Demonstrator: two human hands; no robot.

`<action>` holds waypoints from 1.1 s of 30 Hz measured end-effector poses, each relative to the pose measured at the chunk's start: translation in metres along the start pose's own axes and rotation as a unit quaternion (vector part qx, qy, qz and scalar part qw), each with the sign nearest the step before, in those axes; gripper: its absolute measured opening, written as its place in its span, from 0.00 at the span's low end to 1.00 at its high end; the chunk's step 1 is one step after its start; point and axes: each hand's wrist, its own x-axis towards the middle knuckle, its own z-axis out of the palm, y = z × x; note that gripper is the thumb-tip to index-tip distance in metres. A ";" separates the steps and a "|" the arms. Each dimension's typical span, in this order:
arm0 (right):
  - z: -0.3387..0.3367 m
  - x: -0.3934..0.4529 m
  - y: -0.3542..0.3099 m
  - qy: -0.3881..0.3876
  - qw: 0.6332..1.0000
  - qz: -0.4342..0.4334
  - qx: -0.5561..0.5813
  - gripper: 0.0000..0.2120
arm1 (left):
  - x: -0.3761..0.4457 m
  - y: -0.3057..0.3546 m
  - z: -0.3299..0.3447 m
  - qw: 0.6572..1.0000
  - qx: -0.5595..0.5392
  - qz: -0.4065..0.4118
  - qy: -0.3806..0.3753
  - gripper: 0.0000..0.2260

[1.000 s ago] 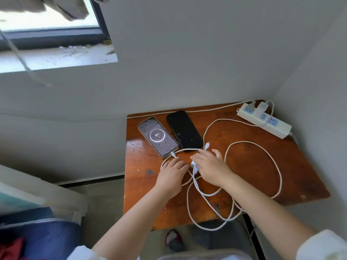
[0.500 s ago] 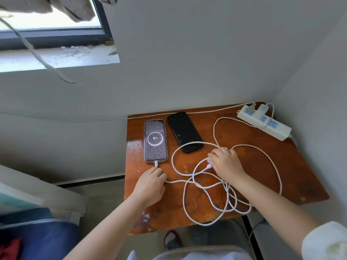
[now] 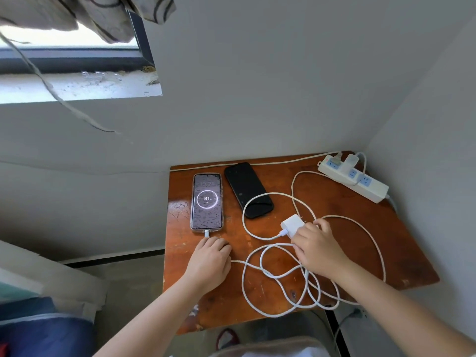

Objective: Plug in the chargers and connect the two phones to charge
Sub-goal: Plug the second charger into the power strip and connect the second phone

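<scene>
A lit phone [image 3: 206,202] showing 91 lies at the left of the brown table [image 3: 401,253], with a white cable plugged into its bottom end. My left hand [image 3: 210,261] rests curled on that cable just below the phone. A dark phone [image 3: 247,189] lies beside it, screen off, with no cable in it. My right hand [image 3: 318,247] grips a white charger block [image 3: 292,224] whose cable loops toward the dark phone. A white power strip [image 3: 371,188] sits at the back right with one white charger [image 3: 350,161] and another plug in it.
Loose white cable [image 3: 278,276] lies in several loops across the table's front and hangs over its near edge. Walls close the table in at the back and right. A window sill is upper left; bedding lies lower left on the floor side.
My right hand has picked the white charger block out of the cable tangle and holds it up. My left hand has stayed on the cable below the lit phone.
</scene>
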 end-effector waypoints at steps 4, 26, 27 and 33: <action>0.006 -0.011 0.006 -0.173 0.985 0.001 0.006 0.12 | 0.008 0.009 0.002 1.000 -0.015 0.013 -0.013 0.17; 0.010 0.040 0.018 -0.140 0.989 -0.055 0.000 0.19 | 0.030 0.023 -0.003 0.995 -0.044 -0.081 0.021 0.20; 0.006 0.042 0.020 -0.137 0.987 -0.085 0.000 0.19 | 0.029 0.025 -0.003 0.995 -0.043 -0.086 0.021 0.20; -0.007 0.063 0.029 -0.178 0.907 -0.371 -0.092 0.20 | 0.015 0.045 0.002 0.988 -0.067 -0.136 0.042 0.19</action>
